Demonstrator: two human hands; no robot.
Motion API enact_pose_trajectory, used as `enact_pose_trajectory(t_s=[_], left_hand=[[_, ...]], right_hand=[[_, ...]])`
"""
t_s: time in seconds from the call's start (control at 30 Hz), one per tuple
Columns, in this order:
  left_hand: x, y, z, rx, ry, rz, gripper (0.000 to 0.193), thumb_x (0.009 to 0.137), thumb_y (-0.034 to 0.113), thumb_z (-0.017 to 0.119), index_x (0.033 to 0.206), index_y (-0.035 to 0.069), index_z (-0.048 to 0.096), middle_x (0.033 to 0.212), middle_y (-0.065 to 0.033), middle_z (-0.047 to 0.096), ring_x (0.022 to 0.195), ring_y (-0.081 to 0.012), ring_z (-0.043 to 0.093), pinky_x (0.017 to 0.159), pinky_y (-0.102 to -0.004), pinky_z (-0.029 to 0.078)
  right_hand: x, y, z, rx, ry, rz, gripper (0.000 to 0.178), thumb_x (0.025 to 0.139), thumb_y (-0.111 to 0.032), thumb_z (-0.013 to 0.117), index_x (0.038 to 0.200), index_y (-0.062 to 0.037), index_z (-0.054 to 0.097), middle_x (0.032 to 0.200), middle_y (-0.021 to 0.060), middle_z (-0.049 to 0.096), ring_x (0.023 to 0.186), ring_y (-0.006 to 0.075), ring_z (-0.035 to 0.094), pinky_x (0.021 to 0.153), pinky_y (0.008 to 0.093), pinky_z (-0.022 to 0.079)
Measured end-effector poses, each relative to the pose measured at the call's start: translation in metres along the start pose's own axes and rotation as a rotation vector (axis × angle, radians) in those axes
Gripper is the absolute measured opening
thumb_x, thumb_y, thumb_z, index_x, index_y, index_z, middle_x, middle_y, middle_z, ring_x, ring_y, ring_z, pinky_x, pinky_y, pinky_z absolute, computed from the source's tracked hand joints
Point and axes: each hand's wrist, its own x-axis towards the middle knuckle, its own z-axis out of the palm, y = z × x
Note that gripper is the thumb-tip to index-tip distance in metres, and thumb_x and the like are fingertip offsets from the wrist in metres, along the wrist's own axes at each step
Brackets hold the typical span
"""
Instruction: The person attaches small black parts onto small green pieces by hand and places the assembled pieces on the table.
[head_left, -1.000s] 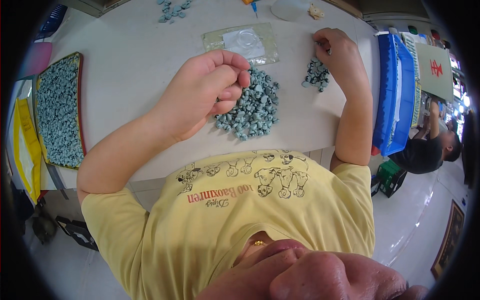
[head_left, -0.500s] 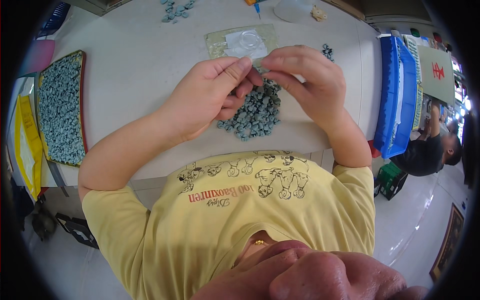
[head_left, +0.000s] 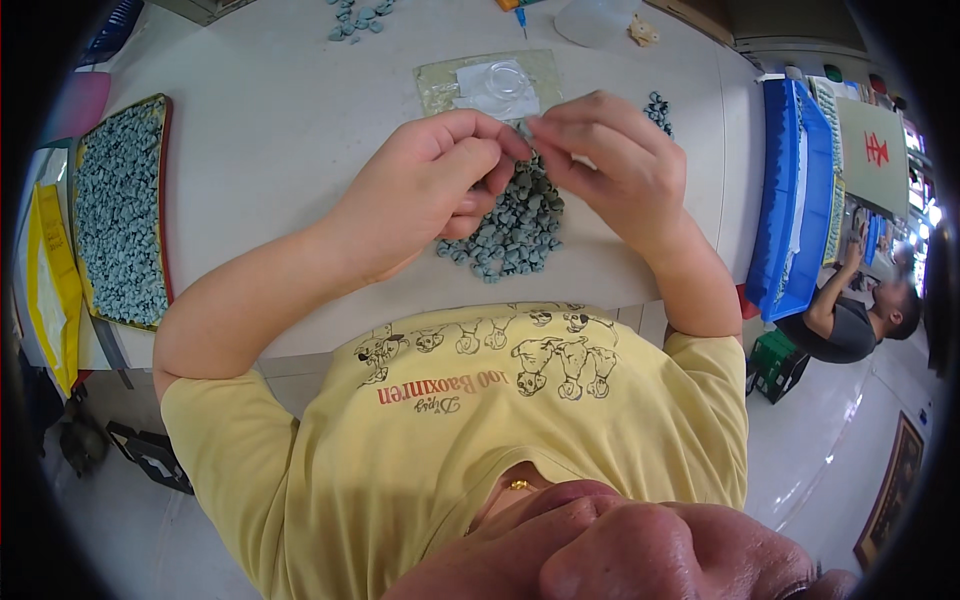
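My left hand (head_left: pixel 425 185) is closed, its thumb bent over the curled fingers; whatever is inside, if anything, stays hidden. Opposite it, my right hand (head_left: pixel 625 165) pinches a small grey-blue piece (head_left: pixel 524 128) between thumb and fingertips, right beside the left index fingertip. Below both hands lies a loose pile of similar small grey-blue pieces (head_left: pixel 505 235), partly covered by the left fingers. Just beyond the fingertips sits a flat greenish pad (head_left: pixel 437 88) with white paper and a clear round dish (head_left: pixel 503 80) on it.
At left stands a red-rimmed tray (head_left: pixel 168 200) full of grey-blue pieces, beside a yellow bag (head_left: pixel 60 290). Small clusters of pieces (head_left: pixel 362 18) (head_left: pixel 657 113) lie farther off. A blue bin (head_left: pixel 790 200) stands right, with a co-worker (head_left: pixel 850 320) beyond. A blue-tipped tool (head_left: pixel 522 20) lies at the back.
My left thumb has drawn back and bent, while the index finger reaches forward. The grey-blue piece now shows at the right fingertips, and the hands are closer. The co-worker has shifted.
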Motion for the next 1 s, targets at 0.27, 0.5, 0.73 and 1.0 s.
enact_pose_trajectory(t_s=[0.27,0.5,0.73,1.0], left_hand=[[-0.002,-0.006,-0.001,0.013,0.013,-0.042,0.020,0.092,0.011,0.039,0.104,-0.002,0.048,0.082,-0.0066,0.050,0.055,-0.0042,0.032,0.044,-0.0180,0.028],[-0.006,-0.004,-0.007,-0.038,-0.008,-0.024,0.023,0.092,0.013,0.042,0.103,-0.003,0.053,0.083,-0.0053,0.050,0.054,-0.0030,0.031,0.045,-0.0180,0.028],[-0.005,-0.008,-0.006,-0.050,0.037,0.127,0.018,0.091,0.014,0.047,0.102,0.002,0.053,0.083,-0.0032,0.051,0.055,-0.0028,0.033,0.045,-0.0152,0.027],[-0.005,-0.003,-0.006,-0.045,0.014,0.092,0.017,0.092,0.021,0.048,0.093,0.004,0.050,0.077,-0.0012,0.051,0.052,-0.0022,0.031,0.044,-0.0157,0.026]], right_hand=[[0.004,0.017,0.000,-0.330,-0.029,-0.197,0.032,0.055,0.004,0.065,0.087,0.0013,0.064,0.082,0.0078,0.059,0.071,0.0213,0.058,0.058,0.0295,0.047],[0.008,0.009,0.003,-0.395,-0.088,-0.217,0.029,0.058,0.001,0.064,0.088,0.0003,0.064,0.086,0.0080,0.059,0.075,0.0211,0.057,0.061,0.0284,0.048],[0.005,0.003,0.008,-0.020,0.096,0.246,0.017,0.068,0.006,0.067,0.084,0.0022,0.063,0.081,0.0075,0.061,0.070,0.0156,0.058,0.063,0.0232,0.047],[0.005,-0.003,-0.002,0.695,0.055,0.864,0.014,0.081,-0.007,0.063,0.092,0.0019,0.060,0.084,0.0027,0.061,0.076,0.0069,0.055,0.067,0.0192,0.044]])
